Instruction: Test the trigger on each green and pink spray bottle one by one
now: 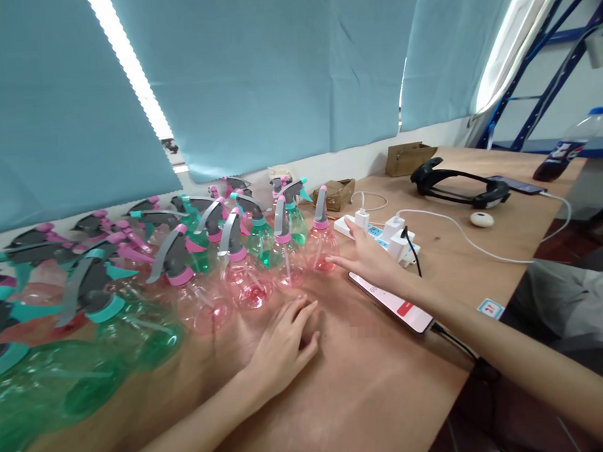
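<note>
Along the surface's [359, 397] left side, spray bottles [246, 282], green and pink, stand packed close, triggers overlapping. Blue-green blinds [285, 73] hang behind. Person's left hand [286, 336] rests in front of them, fingers loosely stretched, gripping nothing. Next, the pink spray bottle [322, 242] at the row's right end; right hand [365, 250] beside it, fingers spread, thumb at its side, contact unclear, no grip seen. Crowding that hand: white power strip [344, 225] with chargers just behind, phone [392, 305] partly under the forearm; screen reads "00", rest covered, red button below. Cardboard boxes [411, 159] behind. Further right, black headset [460, 187], small white round object [482, 219], edge sticker [491, 308] with red characters, unclear. Far right, blue-capped cola bottle [568, 151], label lettering too blurred.
</note>
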`<action>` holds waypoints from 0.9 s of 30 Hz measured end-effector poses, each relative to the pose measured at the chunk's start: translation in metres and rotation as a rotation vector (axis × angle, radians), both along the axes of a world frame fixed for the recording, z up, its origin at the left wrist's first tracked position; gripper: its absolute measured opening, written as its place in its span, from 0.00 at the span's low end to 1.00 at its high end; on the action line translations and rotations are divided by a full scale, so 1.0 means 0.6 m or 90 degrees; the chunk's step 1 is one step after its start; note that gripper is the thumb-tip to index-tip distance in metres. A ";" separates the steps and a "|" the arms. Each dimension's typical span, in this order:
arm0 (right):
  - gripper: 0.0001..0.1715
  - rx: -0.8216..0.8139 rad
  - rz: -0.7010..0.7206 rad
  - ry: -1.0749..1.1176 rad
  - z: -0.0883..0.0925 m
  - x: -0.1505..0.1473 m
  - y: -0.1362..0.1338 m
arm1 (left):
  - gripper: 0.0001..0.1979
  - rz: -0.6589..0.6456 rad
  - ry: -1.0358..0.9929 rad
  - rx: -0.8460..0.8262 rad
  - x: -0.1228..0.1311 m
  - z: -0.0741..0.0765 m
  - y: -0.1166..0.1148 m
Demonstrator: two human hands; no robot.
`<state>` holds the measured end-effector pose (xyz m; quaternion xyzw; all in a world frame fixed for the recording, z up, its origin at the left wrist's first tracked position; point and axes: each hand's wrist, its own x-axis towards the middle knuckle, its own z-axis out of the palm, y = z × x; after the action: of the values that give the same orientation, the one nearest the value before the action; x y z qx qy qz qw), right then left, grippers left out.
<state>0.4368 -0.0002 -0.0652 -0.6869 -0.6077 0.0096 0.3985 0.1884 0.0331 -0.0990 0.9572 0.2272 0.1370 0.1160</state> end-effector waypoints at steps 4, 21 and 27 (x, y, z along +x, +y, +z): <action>0.39 0.012 0.071 -0.034 -0.017 -0.058 -0.065 | 0.20 0.007 0.030 0.009 -0.004 0.002 -0.004; 0.44 -0.188 0.410 -0.188 -0.064 -0.288 -0.074 | 0.22 0.161 0.094 0.078 -0.259 0.010 -0.067; 0.43 -0.160 0.512 -0.199 -0.065 -0.399 -0.058 | 0.22 0.232 0.108 0.084 -0.372 0.010 -0.107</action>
<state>0.1973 -0.0350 -0.1039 -0.4326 -0.8733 0.1337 0.1799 -0.0346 -0.0309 -0.0929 0.9138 0.3961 0.0895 0.0065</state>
